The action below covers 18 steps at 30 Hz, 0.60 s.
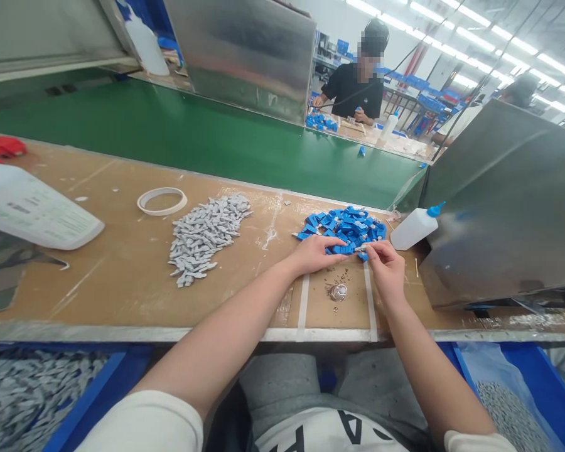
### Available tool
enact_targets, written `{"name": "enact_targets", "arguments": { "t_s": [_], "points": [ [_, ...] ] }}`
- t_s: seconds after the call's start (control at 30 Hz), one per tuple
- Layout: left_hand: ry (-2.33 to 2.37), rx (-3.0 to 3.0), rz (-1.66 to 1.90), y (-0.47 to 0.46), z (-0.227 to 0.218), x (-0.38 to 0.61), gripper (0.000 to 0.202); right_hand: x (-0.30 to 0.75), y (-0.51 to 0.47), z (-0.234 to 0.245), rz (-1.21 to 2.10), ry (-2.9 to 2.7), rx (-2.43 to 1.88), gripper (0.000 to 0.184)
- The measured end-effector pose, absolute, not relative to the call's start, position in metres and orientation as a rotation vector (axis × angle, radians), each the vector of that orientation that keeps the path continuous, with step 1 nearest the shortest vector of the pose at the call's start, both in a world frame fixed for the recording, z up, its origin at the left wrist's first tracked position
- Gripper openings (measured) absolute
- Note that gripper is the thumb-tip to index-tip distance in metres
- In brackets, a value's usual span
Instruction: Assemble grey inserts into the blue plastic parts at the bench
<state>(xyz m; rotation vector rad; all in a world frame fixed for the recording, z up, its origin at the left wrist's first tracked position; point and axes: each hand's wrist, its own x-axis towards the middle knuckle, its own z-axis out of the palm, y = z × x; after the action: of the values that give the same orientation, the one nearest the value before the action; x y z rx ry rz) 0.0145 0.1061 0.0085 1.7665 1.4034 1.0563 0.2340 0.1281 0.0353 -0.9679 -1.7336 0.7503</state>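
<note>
My left hand (316,253) is closed on a small blue plastic part (339,250) at the near edge of a pile of blue parts (346,224). My right hand (387,266) pinches something small and pale at the end of that part; what it is I cannot make out. Below the hands, a small round metal cap (338,292) with whitish content stands on the brown worktop (245,282), between two strips of pale tape. Dark crumbs lie around it.
A heap of grey parts (209,235) and a tape roll (162,201) lie left. A blue-tipped white bottle (415,227) leans right, beside a metal panel (508,207). Beyond runs a green conveyor belt (207,132), with a co-worker (355,88) across it. Blue bins (98,395) sit below.
</note>
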Motion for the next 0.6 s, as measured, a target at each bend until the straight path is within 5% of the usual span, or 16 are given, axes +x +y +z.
{"name": "enact_targets", "arguments": {
  "t_s": [0.27, 0.6],
  "points": [
    [1.410, 1.856, 0.997, 0.104, 0.012, 0.015, 0.036, 0.234, 0.133, 0.027, 0.553, -1.993, -0.960, 0.027],
    [1.196, 1.763, 1.142, 0.104, 0.019, 0.011, 0.041, 0.253, 0.154, 0.082, 0.032, -2.858, -0.869, 0.031]
  ]
}}
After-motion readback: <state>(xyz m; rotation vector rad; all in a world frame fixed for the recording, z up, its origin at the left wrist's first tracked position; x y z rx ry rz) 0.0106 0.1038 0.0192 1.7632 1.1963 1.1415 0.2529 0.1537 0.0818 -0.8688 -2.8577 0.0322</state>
